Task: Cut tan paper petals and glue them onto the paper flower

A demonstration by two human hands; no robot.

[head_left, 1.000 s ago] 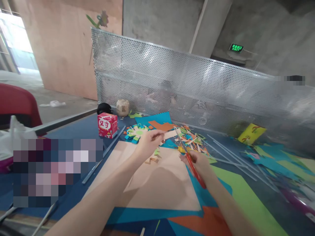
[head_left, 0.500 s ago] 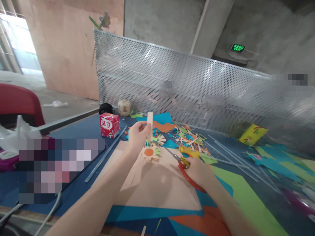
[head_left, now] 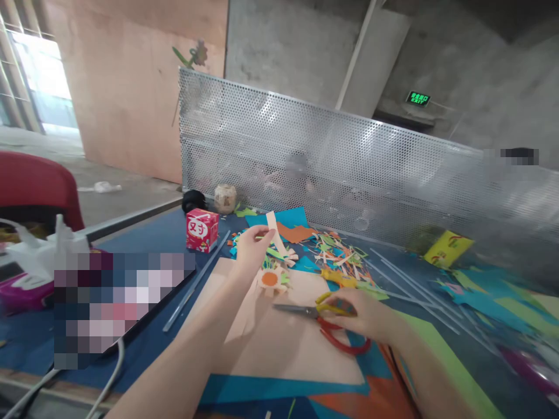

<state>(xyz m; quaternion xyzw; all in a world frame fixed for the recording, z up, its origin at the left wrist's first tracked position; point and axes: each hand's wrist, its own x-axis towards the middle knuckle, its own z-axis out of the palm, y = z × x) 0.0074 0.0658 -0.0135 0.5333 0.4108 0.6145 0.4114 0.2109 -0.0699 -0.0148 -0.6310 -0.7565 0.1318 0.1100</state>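
Note:
Between the fingertips of my left hand (head_left: 253, 247) is a narrow cream paper strip (head_left: 274, 226), its upper end pointing up. My right hand (head_left: 360, 311) grips a pair of scissors (head_left: 301, 311) with red and yellow handles; their blades point left and look nearly closed. Just below my left hand lies a paper flower (head_left: 269, 279) with an orange centre and cream petals, on a large cream paper sheet (head_left: 288, 343). Behind my right hand lies a yellow-handled tool (head_left: 336, 276), partly covered.
Paper scraps (head_left: 336, 250) are heaped behind the sheet. A red box (head_left: 202, 230) stands at left, near a pixelated tablet-like item (head_left: 122, 302). Clear sticks (head_left: 410, 285) and a yellow packet (head_left: 448, 249) lie right. A perforated metal screen (head_left: 323, 151) closes the back.
The scissors have turned from pointing up-left to nearly level, their blades now over the cream sheet. The strip in my left hand has tilted. The whole view has shifted slightly.

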